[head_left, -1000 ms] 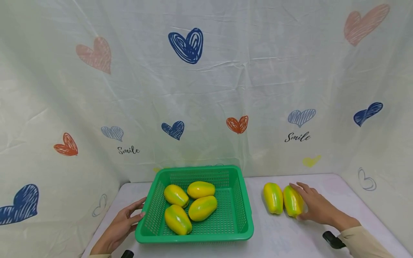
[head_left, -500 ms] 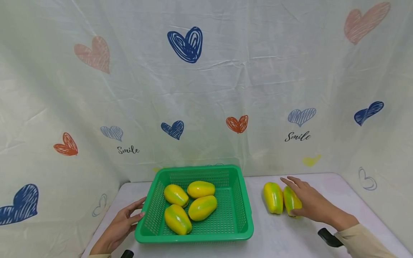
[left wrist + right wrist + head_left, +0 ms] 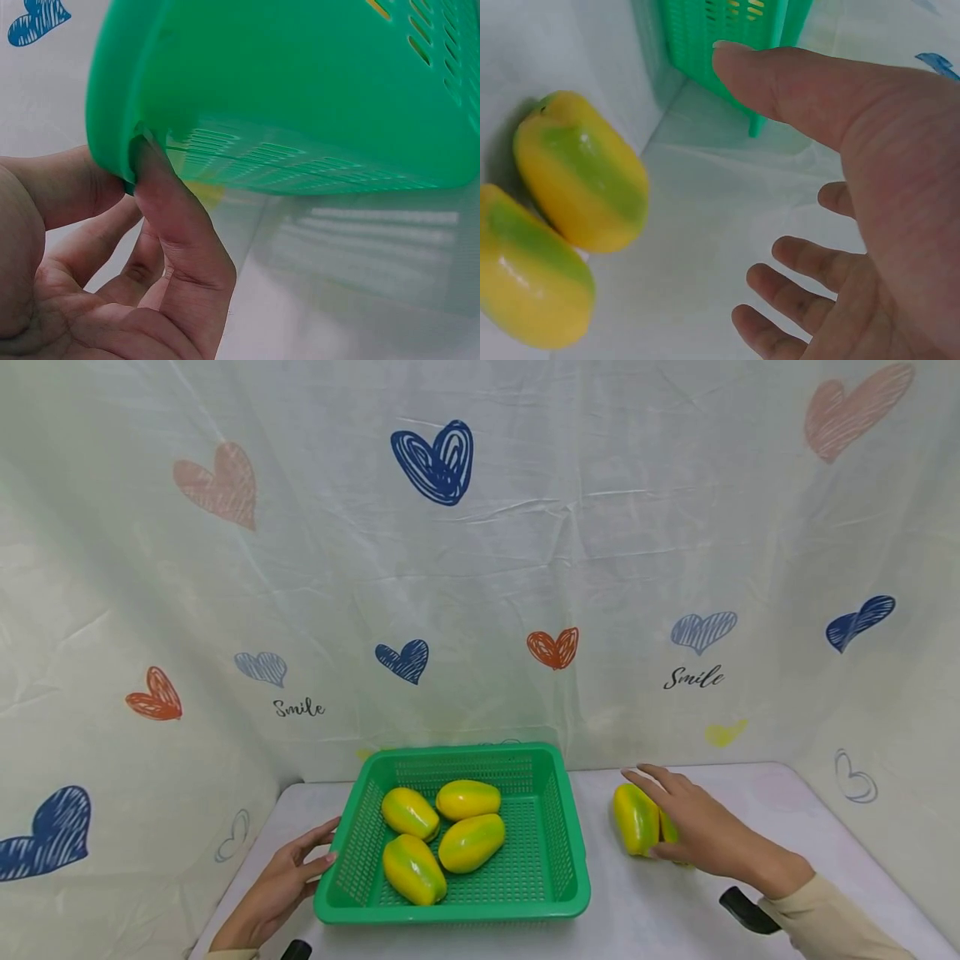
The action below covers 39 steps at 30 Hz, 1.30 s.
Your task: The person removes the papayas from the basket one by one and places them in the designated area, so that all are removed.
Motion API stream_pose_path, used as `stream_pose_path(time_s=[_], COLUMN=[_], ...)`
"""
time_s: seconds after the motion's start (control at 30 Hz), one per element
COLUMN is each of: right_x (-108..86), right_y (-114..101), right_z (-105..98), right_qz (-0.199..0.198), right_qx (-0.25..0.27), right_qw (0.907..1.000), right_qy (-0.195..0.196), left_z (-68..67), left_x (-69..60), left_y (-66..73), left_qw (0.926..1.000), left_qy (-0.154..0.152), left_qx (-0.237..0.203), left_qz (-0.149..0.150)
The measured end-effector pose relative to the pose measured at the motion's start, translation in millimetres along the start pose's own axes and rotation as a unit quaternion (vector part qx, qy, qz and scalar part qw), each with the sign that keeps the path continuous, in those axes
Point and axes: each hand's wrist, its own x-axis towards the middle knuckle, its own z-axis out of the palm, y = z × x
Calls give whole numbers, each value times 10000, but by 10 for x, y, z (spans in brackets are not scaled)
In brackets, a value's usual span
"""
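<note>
Head view shows the left hand (image 3: 273, 889) pinching the green basket (image 3: 450, 916) by its rim, four yellow-green fruits (image 3: 471, 843) inside, then two matching fruits (image 3: 636, 820) on the table (image 3: 615, 910), where the right hand (image 3: 708, 837), spread wide and holding nothing, has shifted leftward, seemingly putting the left one within reach.

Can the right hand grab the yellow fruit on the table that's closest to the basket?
Probably yes. The right hand is open and close, and its wrist camera shows nothing between it and that yellow fruit. The other fruit, right beside it, might crowd one side.
</note>
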Motion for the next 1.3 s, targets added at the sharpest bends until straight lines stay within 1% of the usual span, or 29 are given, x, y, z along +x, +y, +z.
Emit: stream_pose_path(time_s=[0.1,0.33,0.57,0.7,0.87,1.3], right_x=[31,114,197,263,339,628], right_y=[-61,-197,-320,-400,-501,-760], right_z=[-17,-42,-40,-25,-4,72], right_qz=[-123,-211,-561,-726,-915,-1240], right_qx=[-24,-7,-32,81,103,98], right_qw=[9999,9996,9983,9969,9947,9876], right_qy=[29,-160,-140,-279,-458,-961], left_z=[-4,0,1,3,8,6], left_x=[8,7,-7,-15,-13,8], left_y=[-1,5,11,14,18,15], left_qw=[10000,10000,10000,10000,10000,10000], left_qy=[-8,12,15,23,39,40], left_qx=[22,30,-8,-25,-37,17], left_qz=[-5,-16,13,2,-23,-76])
